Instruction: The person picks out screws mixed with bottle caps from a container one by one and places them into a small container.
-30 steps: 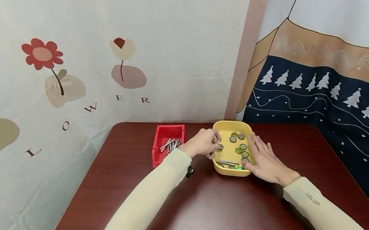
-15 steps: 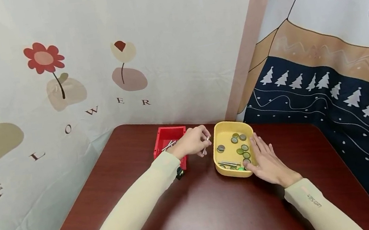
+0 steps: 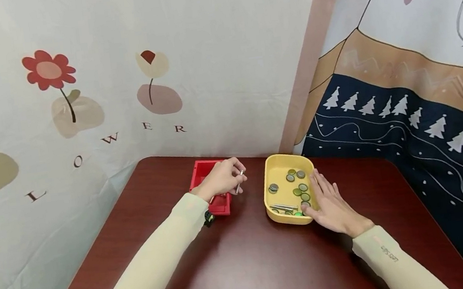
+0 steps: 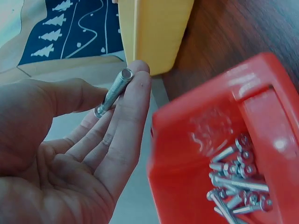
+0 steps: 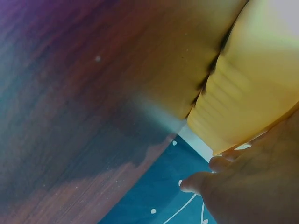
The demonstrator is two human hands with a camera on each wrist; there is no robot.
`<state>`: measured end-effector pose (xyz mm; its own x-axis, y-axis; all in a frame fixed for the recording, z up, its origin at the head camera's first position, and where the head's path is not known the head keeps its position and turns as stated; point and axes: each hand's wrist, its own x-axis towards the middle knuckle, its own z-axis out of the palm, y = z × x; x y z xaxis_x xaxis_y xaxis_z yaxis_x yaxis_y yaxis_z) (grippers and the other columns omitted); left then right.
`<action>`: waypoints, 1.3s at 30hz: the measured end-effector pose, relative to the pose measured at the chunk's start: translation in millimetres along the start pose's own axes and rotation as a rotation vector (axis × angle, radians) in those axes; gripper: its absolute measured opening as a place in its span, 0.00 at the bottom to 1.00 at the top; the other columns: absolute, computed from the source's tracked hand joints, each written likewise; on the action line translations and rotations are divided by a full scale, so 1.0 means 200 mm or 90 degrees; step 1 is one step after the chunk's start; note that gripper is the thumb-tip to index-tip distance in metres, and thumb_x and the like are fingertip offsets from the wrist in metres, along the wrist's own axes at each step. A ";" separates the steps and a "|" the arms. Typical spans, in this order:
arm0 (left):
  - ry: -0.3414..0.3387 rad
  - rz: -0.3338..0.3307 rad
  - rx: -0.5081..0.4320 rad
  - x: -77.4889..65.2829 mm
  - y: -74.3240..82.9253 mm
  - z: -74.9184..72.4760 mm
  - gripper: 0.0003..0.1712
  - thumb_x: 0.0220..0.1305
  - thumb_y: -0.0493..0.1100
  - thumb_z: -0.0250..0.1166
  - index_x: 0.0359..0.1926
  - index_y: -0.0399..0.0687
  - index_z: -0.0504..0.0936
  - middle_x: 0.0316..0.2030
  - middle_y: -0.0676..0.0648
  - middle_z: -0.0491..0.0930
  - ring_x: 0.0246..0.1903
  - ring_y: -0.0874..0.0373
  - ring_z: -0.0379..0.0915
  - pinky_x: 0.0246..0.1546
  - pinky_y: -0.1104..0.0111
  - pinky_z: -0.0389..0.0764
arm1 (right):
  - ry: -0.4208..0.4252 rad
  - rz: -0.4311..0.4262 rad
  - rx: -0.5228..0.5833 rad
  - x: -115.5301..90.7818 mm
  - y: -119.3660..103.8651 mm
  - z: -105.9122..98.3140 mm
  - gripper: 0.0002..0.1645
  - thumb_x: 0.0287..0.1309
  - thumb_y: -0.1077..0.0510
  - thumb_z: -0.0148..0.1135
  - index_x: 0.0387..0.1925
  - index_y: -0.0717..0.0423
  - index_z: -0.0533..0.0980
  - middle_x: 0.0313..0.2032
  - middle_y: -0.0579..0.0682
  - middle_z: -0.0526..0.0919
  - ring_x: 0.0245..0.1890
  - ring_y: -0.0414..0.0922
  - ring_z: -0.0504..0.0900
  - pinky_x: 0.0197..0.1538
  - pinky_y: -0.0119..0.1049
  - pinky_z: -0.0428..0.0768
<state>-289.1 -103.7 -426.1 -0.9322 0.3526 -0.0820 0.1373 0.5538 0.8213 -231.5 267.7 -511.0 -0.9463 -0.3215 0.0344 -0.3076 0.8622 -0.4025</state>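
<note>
My left hand (image 3: 222, 178) pinches a silver bolt (image 4: 113, 93) between thumb and fingers, over the right side of the red bin (image 3: 221, 209). Several more bolts (image 4: 240, 184) lie heaped inside that bin in the left wrist view. My right hand (image 3: 336, 209) rests with extended fingers against the right wall of the yellow bin (image 3: 276, 164). Round metal caps (image 3: 303, 187) are scattered in the yellow bin, and a few long bolts (image 3: 283, 207) lie near its front wall. My right fingertips partly cover the caps at the right front.
Both bins stand on a dark reddish-brown table (image 3: 264, 266), near its back edge. Behind it hangs a pale cloth (image 3: 222, 68) with printed flowers. A navy cloth (image 3: 369, 137) with white trees hangs at the right.
My left hand has moved left with the bolt, from over the yellow bin's left edge to the red bin. My right hand has stayed at the yellow bin's right wall.
</note>
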 end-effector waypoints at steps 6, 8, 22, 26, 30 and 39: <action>0.025 -0.010 0.015 -0.01 -0.05 -0.06 0.12 0.85 0.35 0.67 0.63 0.40 0.82 0.54 0.36 0.95 0.42 0.37 0.96 0.42 0.57 0.98 | -0.005 0.005 -0.003 0.01 -0.01 0.00 0.65 0.82 0.35 0.63 0.96 0.63 0.41 0.97 0.62 0.33 0.96 0.71 0.40 0.91 0.81 0.42; 0.032 -0.013 0.015 -0.01 -0.06 -0.08 0.12 0.85 0.35 0.67 0.64 0.41 0.82 0.53 0.38 0.95 0.41 0.40 0.96 0.44 0.55 0.98 | -0.006 0.006 -0.004 0.01 0.00 0.00 0.65 0.82 0.34 0.63 0.96 0.63 0.41 0.97 0.62 0.33 0.96 0.71 0.40 0.91 0.82 0.42; 0.069 -0.001 0.072 -0.03 -0.10 -0.17 0.15 0.86 0.37 0.66 0.66 0.39 0.83 0.56 0.34 0.94 0.35 0.53 0.92 0.45 0.50 0.98 | -0.007 -0.005 -0.005 0.00 0.01 -0.01 0.65 0.82 0.34 0.63 0.95 0.64 0.42 0.97 0.63 0.34 0.95 0.71 0.41 0.91 0.81 0.44; 0.082 -0.013 0.079 -0.02 -0.12 -0.19 0.15 0.85 0.38 0.68 0.65 0.39 0.85 0.53 0.38 0.95 0.36 0.54 0.91 0.39 0.58 0.97 | -0.007 -0.005 0.000 0.01 0.01 -0.01 0.65 0.82 0.34 0.63 0.95 0.64 0.43 0.97 0.62 0.34 0.96 0.71 0.41 0.91 0.81 0.43; 0.078 -0.025 0.052 0.03 -0.20 -0.22 0.14 0.83 0.40 0.71 0.62 0.42 0.85 0.49 0.41 0.93 0.34 0.51 0.90 0.37 0.60 0.96 | -0.009 -0.007 0.004 0.01 0.01 -0.01 0.64 0.82 0.34 0.63 0.95 0.64 0.43 0.97 0.62 0.34 0.96 0.71 0.41 0.91 0.81 0.43; 0.091 -0.055 0.065 0.03 -0.21 -0.23 0.17 0.82 0.40 0.72 0.65 0.39 0.85 0.52 0.36 0.91 0.34 0.49 0.90 0.38 0.58 0.96 | -0.002 -0.013 0.003 0.01 0.03 -0.01 0.65 0.82 0.34 0.63 0.95 0.65 0.43 0.97 0.63 0.34 0.95 0.71 0.42 0.91 0.81 0.44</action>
<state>-316.0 -160.2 -435.5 -0.9790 0.1943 -0.0626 0.0816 0.6534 0.7526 -234.7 272.5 -510.9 -0.9396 -0.3400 0.0397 -0.3259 0.8534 -0.4068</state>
